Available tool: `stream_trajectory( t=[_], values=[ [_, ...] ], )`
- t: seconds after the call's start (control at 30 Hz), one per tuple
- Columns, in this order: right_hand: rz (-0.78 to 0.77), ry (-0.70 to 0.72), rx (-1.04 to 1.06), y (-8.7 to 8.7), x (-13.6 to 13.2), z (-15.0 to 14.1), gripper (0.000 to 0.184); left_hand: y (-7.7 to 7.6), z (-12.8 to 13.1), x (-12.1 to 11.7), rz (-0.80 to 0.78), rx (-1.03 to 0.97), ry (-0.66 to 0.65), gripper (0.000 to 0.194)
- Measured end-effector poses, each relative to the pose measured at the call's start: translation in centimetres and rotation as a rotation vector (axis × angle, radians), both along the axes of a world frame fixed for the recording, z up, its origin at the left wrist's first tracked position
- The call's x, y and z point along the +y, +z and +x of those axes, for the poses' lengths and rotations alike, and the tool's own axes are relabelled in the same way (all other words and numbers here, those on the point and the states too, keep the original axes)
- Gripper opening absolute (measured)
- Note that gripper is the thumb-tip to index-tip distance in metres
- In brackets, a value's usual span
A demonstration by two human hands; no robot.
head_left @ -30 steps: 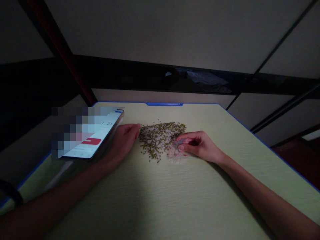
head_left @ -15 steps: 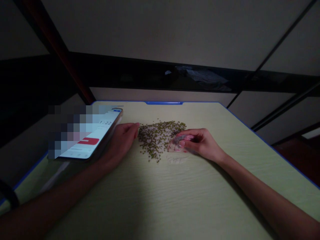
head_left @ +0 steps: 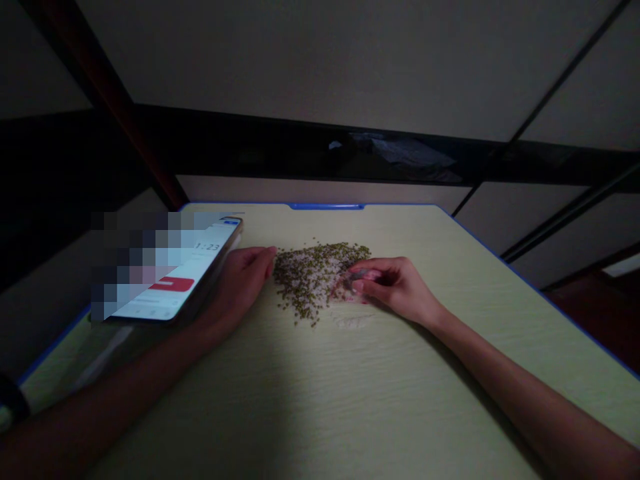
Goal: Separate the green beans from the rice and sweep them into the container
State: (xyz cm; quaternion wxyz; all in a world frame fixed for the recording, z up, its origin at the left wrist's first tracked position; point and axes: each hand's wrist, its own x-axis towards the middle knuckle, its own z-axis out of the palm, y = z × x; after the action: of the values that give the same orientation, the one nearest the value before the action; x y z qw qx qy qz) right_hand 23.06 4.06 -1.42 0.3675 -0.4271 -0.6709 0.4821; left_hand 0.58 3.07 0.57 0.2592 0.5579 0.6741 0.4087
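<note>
R hand (head_left: 393,283) pinches a clear bag (head_left: 345,288) w/ pink print, thumb & fingers closed on it; bag sits at R edge of the pile (head_left: 307,277), low over the counter (head_left: 325,400). Pile = small green bits mixed w/ pale ones, spread loose mid-counter, btwn the hands, a few strays at near & far edges. L hand (head_left: 250,270) is at pile's L edge, fingertips just beside it; can't tell if it's open, closed or gripping anything. Phone (head_left: 165,300) is L of L hand, tilted, screen lit, partly pixelated, timer approx 1:23. Dark band (head_left: 14,400) on L forearm. Cabinet (head_left: 320,60) behind counter.
</note>
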Motion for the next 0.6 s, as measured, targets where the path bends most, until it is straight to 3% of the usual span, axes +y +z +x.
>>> stream_trajectory(
  t=[0.33,0.6],
  values=[
    [-0.019,0.01,-0.009,0.14,-0.09,0.09,0.028,0.09,0.1,0.02,-0.003,0.01,0.016,0.033],
    [0.014,0.103,-0.034,-0.01,-0.3,0.25,0.023,-0.02,0.15,0.03,0.014,0.013,0.014,0.033]
  ],
)
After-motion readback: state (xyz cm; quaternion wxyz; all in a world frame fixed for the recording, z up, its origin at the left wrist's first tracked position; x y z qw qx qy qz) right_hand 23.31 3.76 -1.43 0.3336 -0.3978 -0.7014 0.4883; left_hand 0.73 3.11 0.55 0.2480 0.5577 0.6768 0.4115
